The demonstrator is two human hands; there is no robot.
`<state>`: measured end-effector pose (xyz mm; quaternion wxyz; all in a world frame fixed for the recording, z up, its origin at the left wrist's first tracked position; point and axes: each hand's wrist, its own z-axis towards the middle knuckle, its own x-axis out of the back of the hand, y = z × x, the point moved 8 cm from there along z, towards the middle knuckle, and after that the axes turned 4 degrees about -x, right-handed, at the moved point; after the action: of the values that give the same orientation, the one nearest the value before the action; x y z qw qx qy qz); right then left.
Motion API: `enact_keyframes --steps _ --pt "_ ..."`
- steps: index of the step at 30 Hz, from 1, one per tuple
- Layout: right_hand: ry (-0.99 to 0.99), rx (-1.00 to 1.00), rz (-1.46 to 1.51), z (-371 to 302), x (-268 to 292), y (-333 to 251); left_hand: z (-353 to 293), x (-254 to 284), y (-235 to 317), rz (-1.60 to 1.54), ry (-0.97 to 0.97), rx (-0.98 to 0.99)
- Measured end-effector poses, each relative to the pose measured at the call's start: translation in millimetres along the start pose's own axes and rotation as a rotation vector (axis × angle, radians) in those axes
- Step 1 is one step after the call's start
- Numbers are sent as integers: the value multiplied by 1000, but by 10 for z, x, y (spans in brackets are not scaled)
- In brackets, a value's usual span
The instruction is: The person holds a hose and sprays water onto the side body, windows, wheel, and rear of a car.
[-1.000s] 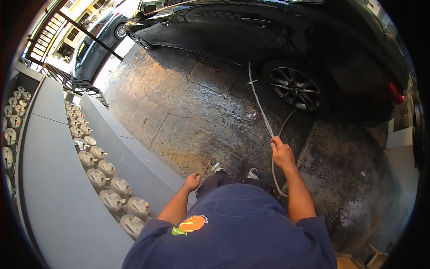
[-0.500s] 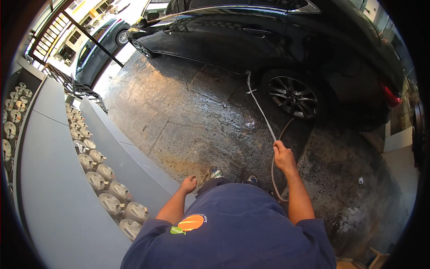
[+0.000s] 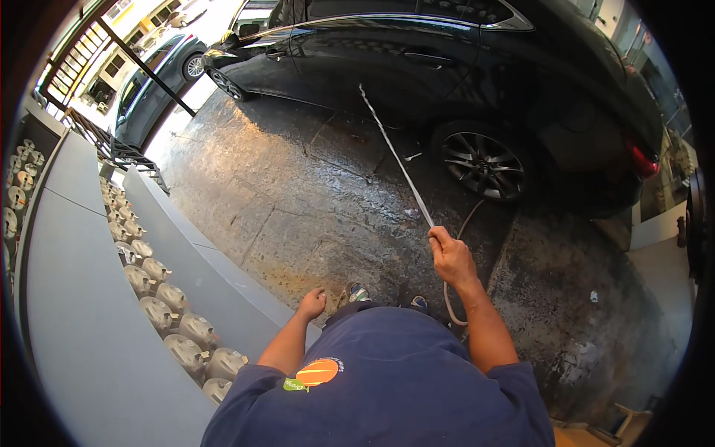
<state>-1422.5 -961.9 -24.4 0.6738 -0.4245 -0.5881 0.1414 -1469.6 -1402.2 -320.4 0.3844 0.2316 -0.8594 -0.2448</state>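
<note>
My right hand (image 3: 454, 259) is wrapped round the end of a thin, pale hose (image 3: 450, 302). A white stream of water (image 3: 398, 160) shoots from it, forward and to the left, to the lower side of a black car (image 3: 372, 56). From the hand the hose hangs in a loop and runs back toward the car's rear wheel (image 3: 485, 160). My left hand (image 3: 313, 302) hangs low beside my body, its fingers loosely curled, with nothing visible in them.
Wet, stained concrete floor (image 3: 283, 186) lies between me and the car. Along my left run grey panels (image 3: 74, 246) with rows of rounded grey cylinders (image 3: 170, 294) between them. A dark metal railing (image 3: 123, 145) and a second car (image 3: 153, 89) are at the far left.
My right hand has moved left and slightly up with the hose. The water stream has swung left, from beside the rear wheel to higher on the car's side. My left hand has barely moved.
</note>
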Motion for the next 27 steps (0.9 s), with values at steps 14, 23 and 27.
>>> enact_keyframes --steps 14,23,27 --pt "268 30 112 52 953 -157 -157 -150 -648 -9 5 56" --pt "264 34 82 -52 947 -144 -116 -240 -60 67 -27 15" --pt "160 93 90 54 785 -500 -48 -276 -93 -5 1 -20"
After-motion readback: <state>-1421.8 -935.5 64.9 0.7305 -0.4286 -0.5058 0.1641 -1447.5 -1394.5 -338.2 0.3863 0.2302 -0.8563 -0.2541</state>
